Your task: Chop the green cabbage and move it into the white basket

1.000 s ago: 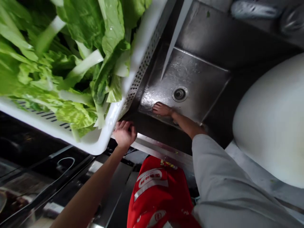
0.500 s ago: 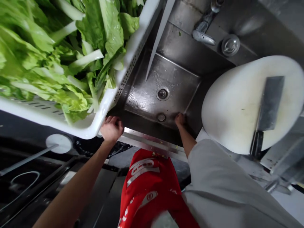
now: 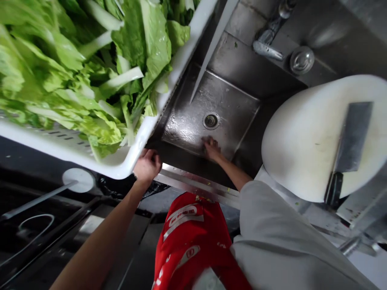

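Note:
At the front rim of the steel sink (image 3: 196, 183), my left hand (image 3: 147, 165) is closed, fingers curled over the edge beside the corner of a white plastic basket (image 3: 121, 169). Cut leafy greens (image 3: 121, 76) heap up in that basket. My right hand (image 3: 212, 150) reaches low into the sink, just in front of the drain (image 3: 211, 120). Its fingers are bent downward and a little blurred. It covers the spot where a small round metal piece lay, and what it grips is hidden. A stream of water (image 3: 208, 56) falls into the basin.
A thick round white cutting board (image 3: 290, 133) stands right of the sink, with a cleaver (image 3: 353, 135) lying on it. A faucet (image 3: 267, 50) and a round metal knob (image 3: 302, 60) are at the back. Below the basket is a white disc on a rod (image 3: 78, 180).
My right hand has moved left along the sink bottom, from the right side onto the small round piece. My left hand stays at the rim. The view has shifted slightly.

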Motion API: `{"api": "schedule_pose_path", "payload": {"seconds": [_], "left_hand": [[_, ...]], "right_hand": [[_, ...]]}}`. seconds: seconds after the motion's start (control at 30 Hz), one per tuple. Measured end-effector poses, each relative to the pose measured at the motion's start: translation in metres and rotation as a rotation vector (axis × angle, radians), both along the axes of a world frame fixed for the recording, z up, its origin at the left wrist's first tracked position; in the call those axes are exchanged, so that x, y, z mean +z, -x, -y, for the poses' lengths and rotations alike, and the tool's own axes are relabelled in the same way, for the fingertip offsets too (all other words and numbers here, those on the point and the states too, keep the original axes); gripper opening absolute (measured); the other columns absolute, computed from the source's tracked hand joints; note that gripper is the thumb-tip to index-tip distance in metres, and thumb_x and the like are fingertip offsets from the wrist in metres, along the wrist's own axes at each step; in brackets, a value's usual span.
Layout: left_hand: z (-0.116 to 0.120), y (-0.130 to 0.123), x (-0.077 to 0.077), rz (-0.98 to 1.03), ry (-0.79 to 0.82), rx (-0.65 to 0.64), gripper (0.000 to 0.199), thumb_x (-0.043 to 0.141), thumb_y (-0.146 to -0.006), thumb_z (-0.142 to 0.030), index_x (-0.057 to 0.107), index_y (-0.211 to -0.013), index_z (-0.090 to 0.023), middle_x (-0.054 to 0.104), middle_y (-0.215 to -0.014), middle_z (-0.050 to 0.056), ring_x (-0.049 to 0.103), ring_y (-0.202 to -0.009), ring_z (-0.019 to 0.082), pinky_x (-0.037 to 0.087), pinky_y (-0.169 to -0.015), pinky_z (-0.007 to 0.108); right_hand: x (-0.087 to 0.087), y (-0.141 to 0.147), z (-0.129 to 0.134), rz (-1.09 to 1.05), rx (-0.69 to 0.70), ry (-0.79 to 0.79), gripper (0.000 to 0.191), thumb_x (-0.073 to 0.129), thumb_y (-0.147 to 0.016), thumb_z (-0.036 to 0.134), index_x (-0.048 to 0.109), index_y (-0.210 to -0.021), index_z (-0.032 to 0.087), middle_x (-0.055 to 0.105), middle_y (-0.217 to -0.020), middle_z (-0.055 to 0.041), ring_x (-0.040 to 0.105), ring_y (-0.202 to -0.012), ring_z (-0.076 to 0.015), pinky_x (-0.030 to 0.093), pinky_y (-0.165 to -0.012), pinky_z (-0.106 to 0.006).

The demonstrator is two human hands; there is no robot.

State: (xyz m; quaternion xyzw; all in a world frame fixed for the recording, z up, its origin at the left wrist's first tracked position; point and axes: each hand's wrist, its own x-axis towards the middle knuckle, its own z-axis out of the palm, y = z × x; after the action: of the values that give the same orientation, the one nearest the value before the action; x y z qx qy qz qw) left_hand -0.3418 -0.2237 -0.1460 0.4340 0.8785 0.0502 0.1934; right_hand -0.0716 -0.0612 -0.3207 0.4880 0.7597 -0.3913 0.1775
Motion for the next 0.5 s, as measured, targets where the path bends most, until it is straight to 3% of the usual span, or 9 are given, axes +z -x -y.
{"api": "schedule_pose_path", "payload": {"seconds": [0.07, 0.17, 0.3, 0.4, 0.5], "left_hand": [[0.0, 0.0, 0.0, 0.004, -0.002, 0.014, 0.021, 0.053, -0.088, -0.028, 0.07, -0.091, -0.018, 0.073, -0.096, 0.015, 0.064, -0.089, 0.03, 0.046, -0.087, 0.043], [0.0, 0.0, 0.0, 0.017, -0.003, 0.026, 0.019, 0.054, -0.087, -0.028, 0.07, -0.092, -0.018, 0.073, -0.094, 0.014, 0.064, -0.088, 0.028, 0.047, -0.086, 0.041], [0.001, 0.001, 0.0, 0.013, -0.012, 0.031, 0.019, 0.054, -0.087, -0.028, 0.07, -0.092, -0.018, 0.073, -0.095, 0.013, 0.064, -0.087, 0.028, 0.047, -0.084, 0.039], [0.001, 0.001, 0.001, -0.004, -0.013, 0.042, 0.018, 0.055, -0.087, -0.027, 0.07, -0.09, -0.019, 0.072, -0.091, 0.012, 0.065, -0.088, 0.029, 0.047, -0.082, 0.039], [0.003, 0.001, 0.002, -0.018, -0.01, 0.021, 0.017, 0.055, -0.087, -0.027, 0.07, -0.088, -0.021, 0.072, -0.086, 0.01, 0.066, -0.089, 0.029, 0.048, -0.081, 0.04]], "right_hand": [[0.005, -0.014, 0.023, 0.083, 0.147, 0.029, 0.075, 0.083, -0.081, 0.032, 0.054, -0.15, 0.031, 0.024, -0.171, -0.0151, 0.04, -0.14, -0.0465, 0.05, -0.102, -0.06], [0.004, -0.024, 0.013, 0.155, 0.113, -0.03, 0.068, 0.08, -0.083, 0.034, 0.056, -0.147, 0.029, 0.033, -0.166, -0.0167, 0.043, -0.136, -0.0441, 0.047, -0.104, -0.059], [-0.006, -0.016, -0.078, 0.202, -0.173, -0.266, 0.073, 0.063, -0.095, 0.052, 0.045, -0.157, 0.018, 0.036, -0.163, -0.0227, 0.035, -0.143, -0.0454, 0.035, -0.114, -0.063], [-0.017, 0.011, -0.162, 0.212, -0.486, -0.419, 0.066, 0.039, -0.107, 0.04, 0.032, -0.162, 0.003, 0.029, -0.164, -0.0319, 0.026, -0.152, -0.043, 0.026, -0.119, -0.066], [-0.038, 0.072, -0.216, -0.099, -0.623, -0.347, 0.059, 0.013, -0.111, 0.025, 0.049, -0.149, -0.001, 0.047, -0.152, -0.0315, 0.037, -0.148, -0.0332, 0.033, -0.118, -0.062]]}}
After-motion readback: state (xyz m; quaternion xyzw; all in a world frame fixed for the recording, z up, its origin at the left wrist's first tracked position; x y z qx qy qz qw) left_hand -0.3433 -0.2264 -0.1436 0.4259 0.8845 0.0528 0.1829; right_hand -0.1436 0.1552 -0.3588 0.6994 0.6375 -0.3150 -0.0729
